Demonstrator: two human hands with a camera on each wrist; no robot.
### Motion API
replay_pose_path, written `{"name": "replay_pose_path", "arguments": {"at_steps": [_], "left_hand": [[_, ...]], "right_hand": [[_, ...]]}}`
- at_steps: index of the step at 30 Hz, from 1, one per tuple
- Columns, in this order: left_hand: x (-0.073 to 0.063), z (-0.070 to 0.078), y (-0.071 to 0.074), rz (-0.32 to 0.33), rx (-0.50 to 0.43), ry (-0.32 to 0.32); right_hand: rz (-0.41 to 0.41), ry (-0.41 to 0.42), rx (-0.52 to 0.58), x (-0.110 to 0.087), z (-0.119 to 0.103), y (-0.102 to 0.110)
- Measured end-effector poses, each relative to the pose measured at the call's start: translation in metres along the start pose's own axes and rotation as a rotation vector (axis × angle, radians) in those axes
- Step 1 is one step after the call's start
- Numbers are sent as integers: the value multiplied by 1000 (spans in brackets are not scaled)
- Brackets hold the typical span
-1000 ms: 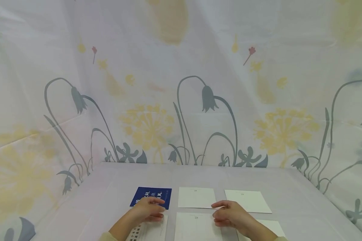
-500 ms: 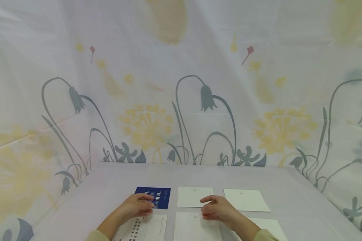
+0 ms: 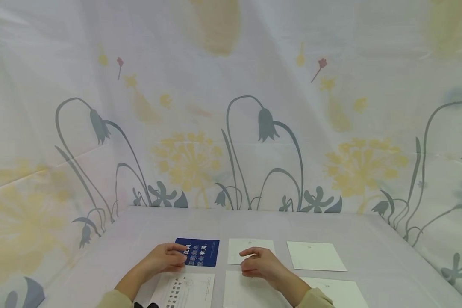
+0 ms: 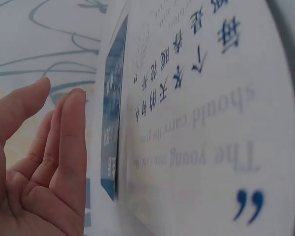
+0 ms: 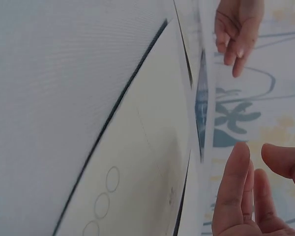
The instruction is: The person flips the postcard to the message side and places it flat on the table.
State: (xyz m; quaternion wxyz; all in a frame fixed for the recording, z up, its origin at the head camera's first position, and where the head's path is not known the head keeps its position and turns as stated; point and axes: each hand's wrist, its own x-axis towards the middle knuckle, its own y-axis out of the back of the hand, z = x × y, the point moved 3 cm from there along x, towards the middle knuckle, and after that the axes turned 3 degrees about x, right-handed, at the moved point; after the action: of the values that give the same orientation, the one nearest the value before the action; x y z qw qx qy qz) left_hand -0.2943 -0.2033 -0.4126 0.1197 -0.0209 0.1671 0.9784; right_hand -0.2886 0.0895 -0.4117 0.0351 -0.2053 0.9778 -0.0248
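Note:
My left hand (image 3: 163, 259) hovers over the left end of the blue card (image 3: 207, 250) with white characters, its fingers loosely bent and holding nothing. Below that lies a white card (image 3: 194, 291) with dark printed characters; in the left wrist view this printed card (image 4: 201, 123) fills the right side. My right hand (image 3: 263, 267) is held above two middle white cards, the back one (image 3: 250, 246) and the front one (image 3: 250, 295), thumb and fingers apart with nothing between them. In the right wrist view, small circles show on a pale card (image 5: 137, 147).
Two more white cards, a back one (image 3: 317, 256) and a front one (image 3: 338, 293), lie on the right, completing two rows. The pale tabletop (image 3: 254, 222) meets a flower-printed curtain (image 3: 231, 107) behind and at both sides.
Both hands have moved left above the cards, uncovering more of the blue card and the printed card. The right hand has come away from the right-hand cards. The cards stay in place.

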Motion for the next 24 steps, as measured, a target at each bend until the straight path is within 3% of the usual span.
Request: {"name": "replay_pose_path", "arguments": {"at_steps": [6,16,24], "left_hand": [[4,-2,14,5,70,-23],[17,-5,35,-80,215,-148],[23,-10,51,-64,365,-228]], "right_hand": [[19,15,-21,15,0,-13],[60,80,-6,36,0,-23],[131,150,-265,51,-2,-30]]}}
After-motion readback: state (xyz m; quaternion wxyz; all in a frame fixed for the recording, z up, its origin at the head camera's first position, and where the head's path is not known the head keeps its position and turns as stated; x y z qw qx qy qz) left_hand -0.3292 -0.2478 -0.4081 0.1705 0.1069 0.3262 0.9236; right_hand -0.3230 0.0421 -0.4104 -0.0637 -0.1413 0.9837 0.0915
